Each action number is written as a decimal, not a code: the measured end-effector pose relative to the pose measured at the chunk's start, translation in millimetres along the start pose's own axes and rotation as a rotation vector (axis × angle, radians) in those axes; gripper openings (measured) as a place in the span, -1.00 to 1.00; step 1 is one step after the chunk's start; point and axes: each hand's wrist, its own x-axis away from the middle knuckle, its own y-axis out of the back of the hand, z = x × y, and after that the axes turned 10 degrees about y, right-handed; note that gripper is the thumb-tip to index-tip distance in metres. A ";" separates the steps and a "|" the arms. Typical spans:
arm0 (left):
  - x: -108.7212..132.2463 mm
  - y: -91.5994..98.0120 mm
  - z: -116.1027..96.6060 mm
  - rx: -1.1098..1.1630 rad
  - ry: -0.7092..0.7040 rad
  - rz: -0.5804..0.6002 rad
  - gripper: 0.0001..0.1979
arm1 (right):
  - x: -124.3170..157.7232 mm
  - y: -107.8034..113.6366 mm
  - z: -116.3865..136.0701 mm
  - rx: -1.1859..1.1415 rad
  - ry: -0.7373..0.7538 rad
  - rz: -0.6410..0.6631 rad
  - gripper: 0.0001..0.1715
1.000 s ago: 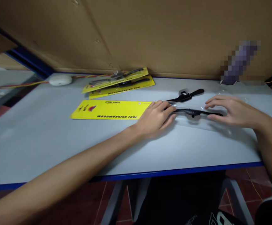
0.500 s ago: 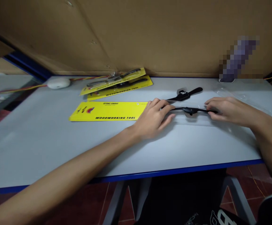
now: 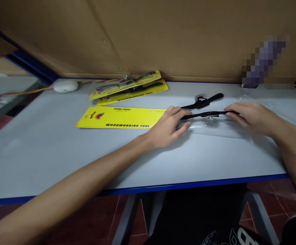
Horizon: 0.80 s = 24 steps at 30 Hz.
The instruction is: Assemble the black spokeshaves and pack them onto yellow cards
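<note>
Head view, table (image 3: 61,153) centre-right: black spokeshave (image 3: 206,114) held level just above clear blister shell (image 3: 224,129). L. hand (image 3: 168,126) fingers curl round its left handle; r. hand (image 3: 256,117) pinches the right handle. Risk: fingertip-light grip, so tool may slip & blade nick a finger; loose shell may skid.

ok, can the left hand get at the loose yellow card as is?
Probably yes. The card lies flat on the table right beside the left hand, with nothing between them. But that hand pinches one end of the spokeshave, so it would have to let go first.
</note>
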 end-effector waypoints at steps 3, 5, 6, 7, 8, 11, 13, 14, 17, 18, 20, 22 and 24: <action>0.9 -0.9 -0.1 0.008 -0.003 -0.004 -0.53 | -2.0 1.6 3.4 0.081 -0.006 -0.021 -0.57; 1.9 -1.7 -0.4 0.017 -0.005 -0.021 -0.52 | -4.0 3.7 6.7 0.154 -0.021 -0.078 -0.54; 2.3 -2.1 -0.6 0.022 -0.007 -0.035 -0.52 | -4.8 5.0 8.5 0.193 -0.031 -0.113 -0.53; 2.5 -2.5 -0.8 0.026 -0.009 -0.052 -0.52 | -5.5 6.2 10.1 0.232 -0.042 -0.146 -0.51; 2.6 -2.8 -1.0 0.028 -0.010 -0.069 -0.51 | -5.9 7.4 11.7 0.266 -0.054 -0.171 -0.49; 1.8 -3.4 -0.8 0.025 -0.007 -0.109 -0.50 | -5.9 9.5 14.7 0.326 -0.088 -0.209 -0.45; 1.0 -4.1 -0.2 0.025 -0.007 -0.116 -0.50 | -4.8 9.9 14.3 0.332 -0.101 -0.219 -0.48; 0.7 -4.7 0.1 0.021 -0.003 -0.119 -0.49 | -4.0 10.0 13.1 0.326 -0.108 -0.225 -0.52; -0.8 -8.0 1.2 -0.034 0.057 -0.166 -0.44 | -1.1 11.1 6.8 0.277 -0.169 -0.245 -0.61; -1.5 -9.3 1.8 -0.068 0.086 -0.197 -0.43 | -0.3 11.8 4.5 0.245 -0.200 -0.252 -0.63; -3.2 -11.0 3.7 -0.130 0.121 -0.258 -0.43 | 0.4 13.2 1.6 0.148 -0.241 -0.253 -0.65; -4.6 -9.4 5.9 -0.141 0.101 -0.320 -0.46 | -0.9 13.2 2.6 0.020 -0.244 -0.220 -0.64; -4.1 -3.2 7.0 -0.093 0.017 -0.420 -0.52 | -4.1 10.9 8.6 -0.100 -0.228 -0.158 -0.60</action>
